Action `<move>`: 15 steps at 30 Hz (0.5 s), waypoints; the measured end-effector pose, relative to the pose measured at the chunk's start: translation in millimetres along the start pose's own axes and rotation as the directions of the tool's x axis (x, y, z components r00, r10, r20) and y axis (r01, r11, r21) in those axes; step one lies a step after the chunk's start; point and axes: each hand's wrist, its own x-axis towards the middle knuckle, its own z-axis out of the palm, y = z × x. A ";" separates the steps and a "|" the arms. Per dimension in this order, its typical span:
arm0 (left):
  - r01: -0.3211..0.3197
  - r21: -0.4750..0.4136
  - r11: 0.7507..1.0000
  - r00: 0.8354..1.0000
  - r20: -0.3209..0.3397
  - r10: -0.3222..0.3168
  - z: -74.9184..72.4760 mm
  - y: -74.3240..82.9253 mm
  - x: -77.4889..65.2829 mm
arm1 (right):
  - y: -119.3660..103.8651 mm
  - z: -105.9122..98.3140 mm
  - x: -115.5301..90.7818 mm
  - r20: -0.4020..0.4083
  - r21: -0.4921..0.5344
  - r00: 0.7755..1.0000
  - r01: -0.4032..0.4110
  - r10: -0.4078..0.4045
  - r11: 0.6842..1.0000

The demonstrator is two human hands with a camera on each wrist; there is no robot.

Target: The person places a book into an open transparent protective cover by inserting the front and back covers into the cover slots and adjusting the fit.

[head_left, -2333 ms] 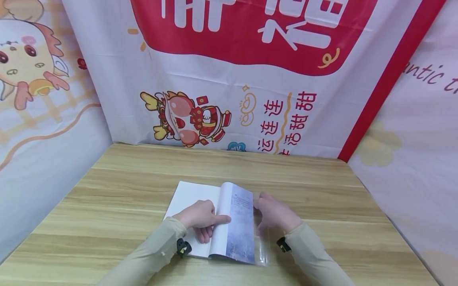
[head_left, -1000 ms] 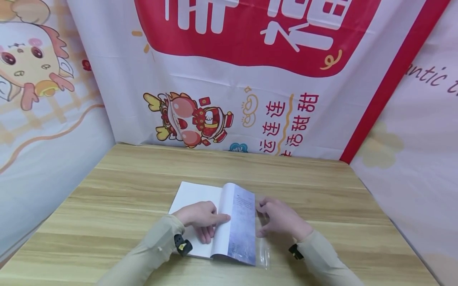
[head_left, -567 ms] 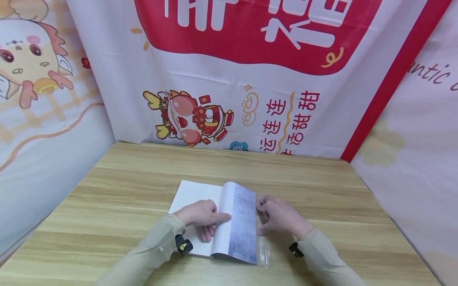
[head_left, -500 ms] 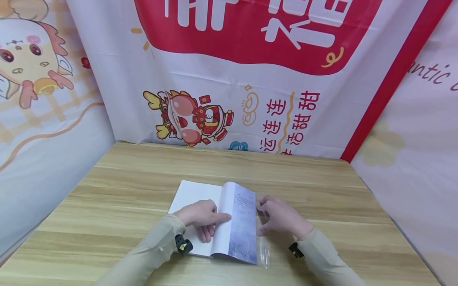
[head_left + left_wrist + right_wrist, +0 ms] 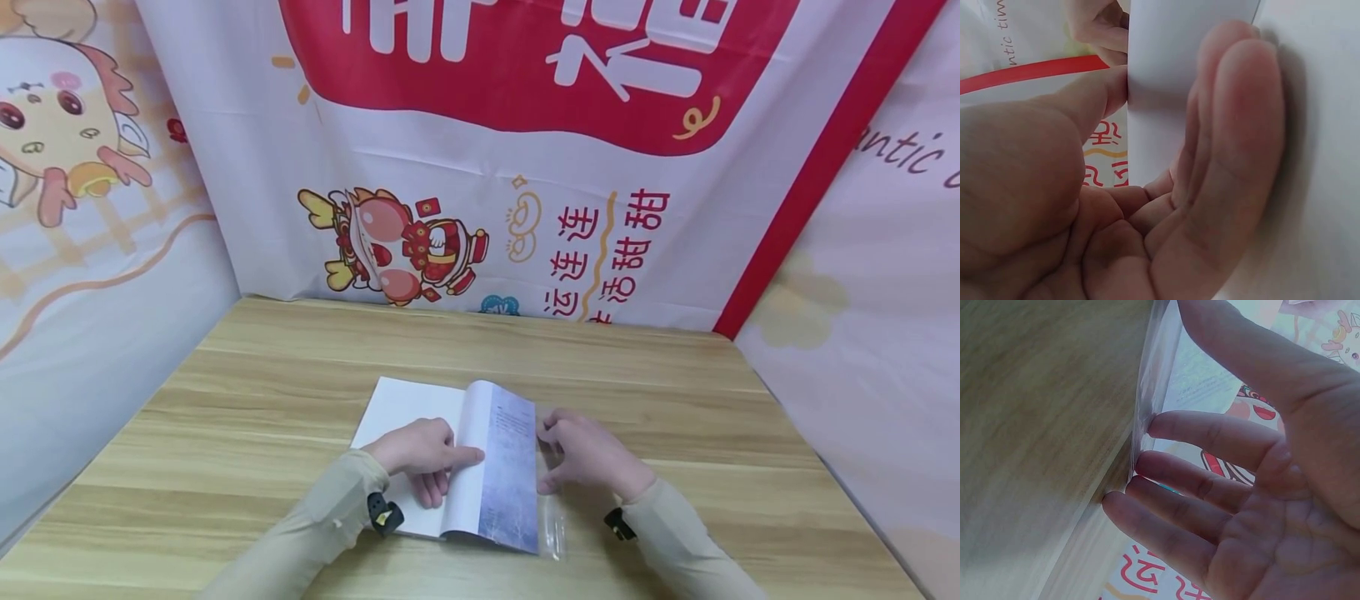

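Observation:
An open book [image 5: 401,408] lies on the table, with a blank white page at left. Its curled white sheet [image 5: 470,417] rises in the middle beside a blue-violet printed panel [image 5: 510,475]. Clear plastic [image 5: 553,533] sticks out along the panel's right side. My left hand [image 5: 416,454] rests on the book, thumb stretched over the curled sheet and the other fingers on the white page. My right hand [image 5: 592,454] is at the panel's right edge. In the right wrist view, its nearly straight fingers [image 5: 1191,428] touch the clear plastic film [image 5: 1159,369].
The wood-grain table [image 5: 262,400] meets a printed cloth backdrop [image 5: 427,158] at the back. More printed cloth hangs at the left [image 5: 142,225] and right [image 5: 862,317]. Black bands with small devices [image 5: 385,515] sit on both wrists.
Since the oldest frame my right hand has shifted slightly right, away from the panel's edge, and the view has moved a little. My left hand keeps its place on the book.

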 end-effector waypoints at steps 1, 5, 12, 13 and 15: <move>0.000 0.003 1.000 1.000 -0.003 0.000 0.2 0.1 0.0 | -0.1 0.1 0.0 0.000 -0.001 1.000 -0.002 0.002 1.000; 0.000 0.009 1.000 1.000 -0.014 0.000 1.0 0.2 -0.2 | -0.5 0.1 0.6 -0.002 0.004 1.000 -0.008 0.008 1.000; -0.008 0.027 1.000 1.000 -0.027 0.009 1.4 1.2 -1.0 | -0.6 -0.2 0.8 0.004 0.002 1.000 -0.016 0.016 1.000; -0.011 0.030 0.999 1.000 -0.028 0.012 1.4 1.3 -0.9 | -0.6 -0.2 0.8 0.003 0.000 1.000 -0.013 0.013 1.000; -0.016 0.035 0.999 0.999 -0.029 0.017 1.4 1.4 -0.7 | -0.8 -0.1 0.9 0.002 -0.003 1.000 -0.013 0.013 1.000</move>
